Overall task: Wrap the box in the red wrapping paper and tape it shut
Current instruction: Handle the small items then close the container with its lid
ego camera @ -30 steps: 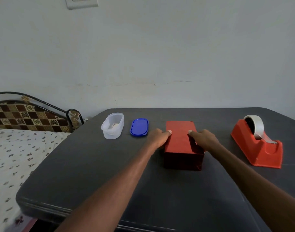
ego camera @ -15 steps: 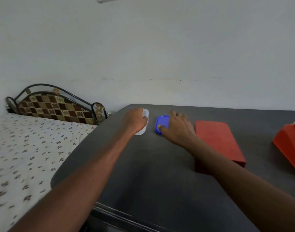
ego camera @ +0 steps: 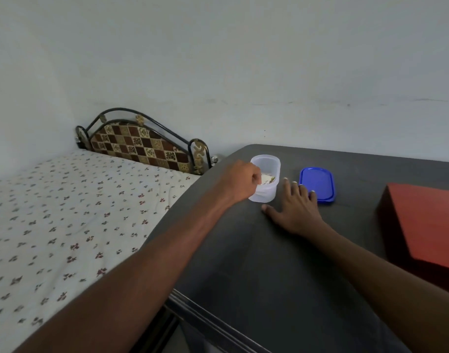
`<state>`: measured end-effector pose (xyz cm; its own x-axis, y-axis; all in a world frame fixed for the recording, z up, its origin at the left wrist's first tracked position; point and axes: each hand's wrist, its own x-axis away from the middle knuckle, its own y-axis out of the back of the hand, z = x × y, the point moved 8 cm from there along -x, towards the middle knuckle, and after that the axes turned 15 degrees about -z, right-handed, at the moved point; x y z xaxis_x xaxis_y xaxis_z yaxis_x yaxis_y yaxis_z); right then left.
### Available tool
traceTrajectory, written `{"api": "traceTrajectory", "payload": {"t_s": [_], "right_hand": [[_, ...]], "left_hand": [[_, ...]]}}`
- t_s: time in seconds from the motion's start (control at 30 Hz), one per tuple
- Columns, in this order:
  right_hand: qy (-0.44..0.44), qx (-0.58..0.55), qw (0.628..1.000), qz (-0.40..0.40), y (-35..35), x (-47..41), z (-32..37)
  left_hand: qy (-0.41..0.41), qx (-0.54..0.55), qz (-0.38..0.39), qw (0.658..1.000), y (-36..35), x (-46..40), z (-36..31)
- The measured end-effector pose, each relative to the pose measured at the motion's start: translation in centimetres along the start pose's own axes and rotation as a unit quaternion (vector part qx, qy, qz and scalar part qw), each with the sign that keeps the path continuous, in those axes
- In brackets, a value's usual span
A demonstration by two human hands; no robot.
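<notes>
The left hand [ego camera: 240, 182] is curled around the near-left side of a clear plastic tub [ego camera: 265, 179], gripping its wall, with the knuckles facing the camera and the fingertips hidden against the plastic. The tub stands upright near the far left corner of the dark table [ego camera: 256, 263], its top open, and something pale with small dark marks lies inside it; what it is cannot be made out.

The right hand [ego camera: 293, 210] lies flat on the table just right of the tub, palm down, fingers spread and straight, grasping nothing. Its thumb points left toward the base of the tub, and 2 of its fingertips reach the near-left edge of a blue lid [ego camera: 317, 183], which lies flat on the table to the right of the tub; whether they press on it or only touch it cannot be told.

The red box [ego camera: 427, 225] sits on the table well to the right of both hands, cut off by the right edge of the view, with neither hand on it.

Left of the table is a bed [ego camera: 65, 225] with a white flowered sheet and a checkered headboard [ego camera: 142, 146] against the pale wall [ego camera: 218, 59].
</notes>
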<state>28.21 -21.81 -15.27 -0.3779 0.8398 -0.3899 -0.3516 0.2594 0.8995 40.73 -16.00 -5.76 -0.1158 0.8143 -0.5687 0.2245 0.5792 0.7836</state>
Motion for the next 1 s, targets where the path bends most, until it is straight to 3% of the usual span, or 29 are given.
{"api": "traceTrajectory", "payload": {"t_s": [0.23,0.33,0.47,0.8,0.93,1.0], "right_hand": [[0.03,0.037,0.998,-0.032,-1.1,-0.3,-0.2],[0.031,0.033,0.999,-0.03,-1.3,-0.5,-0.3],[0.03,0.028,0.999,-0.032,-1.1,-0.5,-0.1],[0.025,0.011,0.999,-0.024,-1.7,-0.5,-0.4],[0.024,0.005,0.999,-0.022,-1.5,-0.5,-0.4],[0.022,0.003,0.999,-0.027,-1.4,-0.5,-0.4]], "left_hand": [[0.021,0.027,0.02,0.999,-2.4,-4.7,0.7],[-0.003,-0.042,0.115,0.992,-5.9,-6.7,0.1],[-0.03,-0.16,0.24,0.957,-10.1,-6.8,0.0],[0.003,-0.133,0.219,0.966,-10.0,-6.9,-0.1],[-0.084,-0.19,0.189,0.96,-10.0,-7.4,-1.1],[-0.096,-0.164,0.156,0.969,-9.2,-7.5,-1.1]]}}
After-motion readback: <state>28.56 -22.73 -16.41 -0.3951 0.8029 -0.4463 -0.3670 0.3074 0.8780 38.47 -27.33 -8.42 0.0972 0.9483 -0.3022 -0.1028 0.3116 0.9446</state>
